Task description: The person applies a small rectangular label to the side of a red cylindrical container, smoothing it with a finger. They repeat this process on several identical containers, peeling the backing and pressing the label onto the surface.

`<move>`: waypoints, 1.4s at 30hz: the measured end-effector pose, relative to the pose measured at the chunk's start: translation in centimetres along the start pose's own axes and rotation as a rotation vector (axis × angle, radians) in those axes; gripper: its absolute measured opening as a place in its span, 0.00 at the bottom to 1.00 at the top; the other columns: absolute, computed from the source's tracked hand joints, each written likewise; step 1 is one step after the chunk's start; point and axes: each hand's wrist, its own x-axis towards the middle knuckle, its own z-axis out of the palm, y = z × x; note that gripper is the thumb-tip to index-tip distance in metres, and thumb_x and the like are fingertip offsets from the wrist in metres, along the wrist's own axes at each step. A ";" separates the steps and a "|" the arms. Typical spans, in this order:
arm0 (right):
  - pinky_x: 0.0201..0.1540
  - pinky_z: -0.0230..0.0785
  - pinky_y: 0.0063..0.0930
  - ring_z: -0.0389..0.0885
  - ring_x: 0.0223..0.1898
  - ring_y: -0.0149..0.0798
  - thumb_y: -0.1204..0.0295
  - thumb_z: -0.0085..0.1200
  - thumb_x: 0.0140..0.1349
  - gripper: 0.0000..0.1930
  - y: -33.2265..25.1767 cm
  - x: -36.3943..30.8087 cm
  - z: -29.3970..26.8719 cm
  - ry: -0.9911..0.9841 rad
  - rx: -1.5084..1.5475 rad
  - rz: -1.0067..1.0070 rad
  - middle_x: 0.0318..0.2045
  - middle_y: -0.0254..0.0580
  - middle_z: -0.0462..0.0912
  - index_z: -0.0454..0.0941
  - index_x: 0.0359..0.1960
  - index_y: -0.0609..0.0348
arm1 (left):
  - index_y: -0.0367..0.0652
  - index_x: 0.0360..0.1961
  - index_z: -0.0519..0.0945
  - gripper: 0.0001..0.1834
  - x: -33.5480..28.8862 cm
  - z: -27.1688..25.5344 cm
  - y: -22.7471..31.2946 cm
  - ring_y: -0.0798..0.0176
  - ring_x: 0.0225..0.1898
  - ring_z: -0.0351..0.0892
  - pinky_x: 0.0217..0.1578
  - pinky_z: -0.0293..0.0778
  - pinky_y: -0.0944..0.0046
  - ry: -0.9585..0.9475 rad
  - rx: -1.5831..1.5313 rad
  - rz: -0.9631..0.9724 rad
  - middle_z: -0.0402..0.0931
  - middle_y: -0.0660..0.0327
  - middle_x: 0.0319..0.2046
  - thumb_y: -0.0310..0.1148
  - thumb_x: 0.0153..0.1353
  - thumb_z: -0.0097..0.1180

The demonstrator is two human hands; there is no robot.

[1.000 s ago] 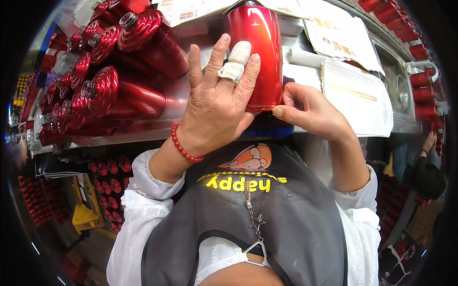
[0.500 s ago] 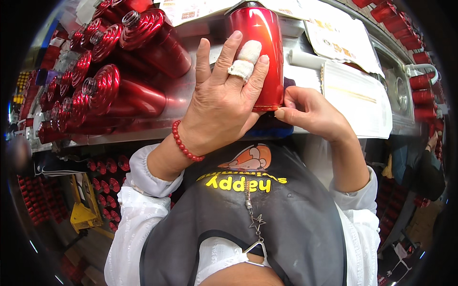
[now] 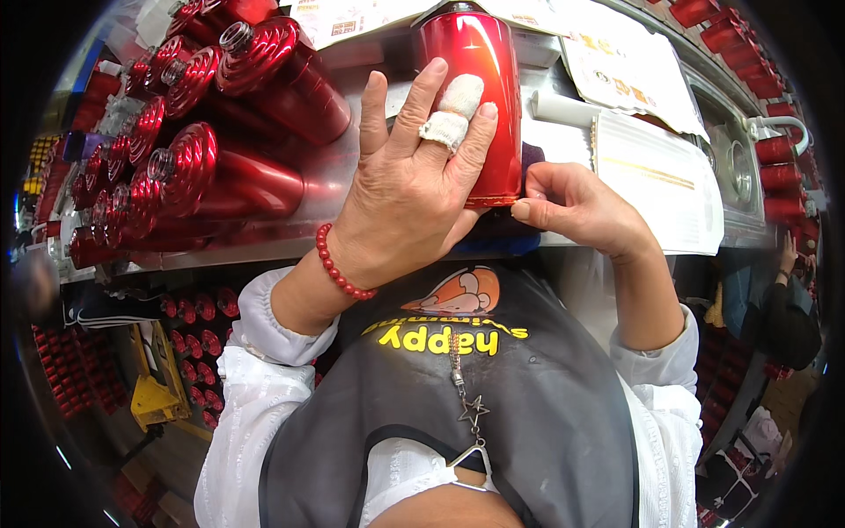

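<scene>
A glossy red bottle (image 3: 493, 70) lies on the worktop with its flat end, edged by a thin gold line, toward me. My left hand (image 3: 409, 163) rests over it, fingers spread along its side, holding it steady; the thumb is mostly hidden. White wrapping covers one finger of that hand. At the right corner of the bottle's near rim, my right hand (image 3: 585, 211) has thumb and forefinger pressed together. Whatever sits in that pinch is too small to make out. Dark blue cloth (image 3: 532, 157) shows beneath and beside the bottle.
Several red bottles with stepped shoulders and clear necks (image 3: 233, 172) lie on the left. Printed paper (image 3: 616, 66) and a white stack of sheets (image 3: 656, 172) are on the right. A yellow metal frame (image 3: 158, 396) stands below left. Another person's arm (image 3: 786, 260) appears far right.
My right hand's pinch has shifted slightly right along the rim. My left hand stays in place on the bottle. The other person's arm at far right has moved.
</scene>
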 end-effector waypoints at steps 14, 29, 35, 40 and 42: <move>0.25 0.55 0.21 0.61 0.24 0.20 0.61 0.64 0.67 0.21 -0.5 0.3 0.0 0.029 0.003 -0.023 0.19 0.21 0.66 0.67 0.20 0.53 | 0.34 0.66 0.73 0.45 0.0 0.4 0.0 0.37 0.75 0.54 0.73 0.28 0.28 0.064 -0.085 -0.005 0.72 0.43 0.65 0.43 0.46 0.70; 0.24 0.58 0.23 0.62 0.23 0.21 0.65 0.61 0.67 0.20 -1.5 -0.4 0.6 0.121 -0.111 -0.032 0.19 0.22 0.67 0.68 0.20 0.58 | 0.41 0.74 0.64 0.52 -1.5 1.9 -0.8 0.37 0.76 0.52 0.73 0.30 0.32 0.114 -0.240 -0.093 0.67 0.46 0.69 0.45 0.50 0.73; 0.25 0.57 0.23 0.62 0.23 0.20 0.65 0.61 0.67 0.20 -2.5 0.0 1.7 0.119 -0.104 -0.064 0.19 0.22 0.67 0.68 0.20 0.57 | 0.41 0.72 0.66 0.50 -2.0 3.1 -0.9 0.37 0.74 0.55 0.73 0.30 0.32 0.184 -0.205 -0.101 0.66 0.46 0.69 0.43 0.48 0.73; 0.24 0.58 0.24 0.62 0.23 0.21 0.65 0.60 0.67 0.19 -1.8 -0.4 1.1 0.109 -0.070 0.002 0.18 0.22 0.66 0.68 0.20 0.59 | 0.39 0.69 0.70 0.48 -1.6 2.6 -0.8 0.37 0.74 0.55 0.73 0.31 0.30 0.185 -0.176 -0.082 0.68 0.45 0.67 0.42 0.46 0.73; 0.25 0.57 0.20 0.62 0.24 0.20 0.66 0.60 0.69 0.17 -2.4 -0.2 1.5 0.108 -0.110 -0.039 0.21 0.21 0.68 0.71 0.24 0.58 | 0.38 0.69 0.70 0.49 -1.4 2.3 -0.8 0.37 0.74 0.55 0.73 0.31 0.29 0.172 -0.139 -0.074 0.69 0.45 0.67 0.42 0.44 0.74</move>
